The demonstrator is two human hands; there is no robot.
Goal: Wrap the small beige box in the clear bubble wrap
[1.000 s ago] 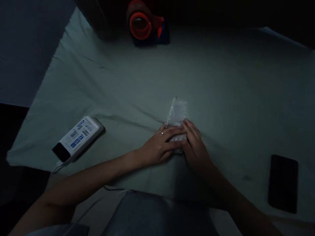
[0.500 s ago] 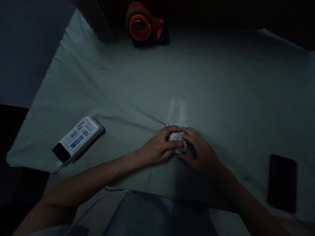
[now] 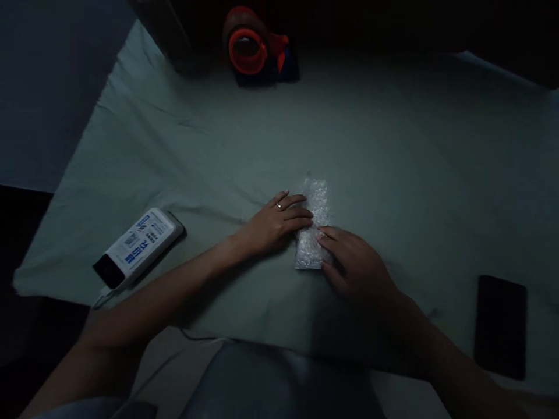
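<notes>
A narrow strip of clear bubble wrap point(image 3: 315, 201) lies flat on the cloth in front of me, its long side pointing away. My left hand point(image 3: 279, 224), a ring on one finger, is laid flat with spread fingers, the tips on the strip's left edge. On the other side, my right hand point(image 3: 356, 262) grips the lower right edge of the wrap with bent fingers and thumb. Whether anything is inside the wrap I cannot tell.
A pale green cloth point(image 3: 393, 157) covers the table. An orange-red tape dispenser point(image 3: 247, 51) stands at the back. At left lies a white device with blue print point(image 3: 142, 244) and a cable; at right, a black phone point(image 3: 501, 327). The room is dim.
My left hand has moved up and left off the near end of the bubble wrap, its fingers stretching out flat. The lower part of the wrap now shows. My right hand stays at its right side.
</notes>
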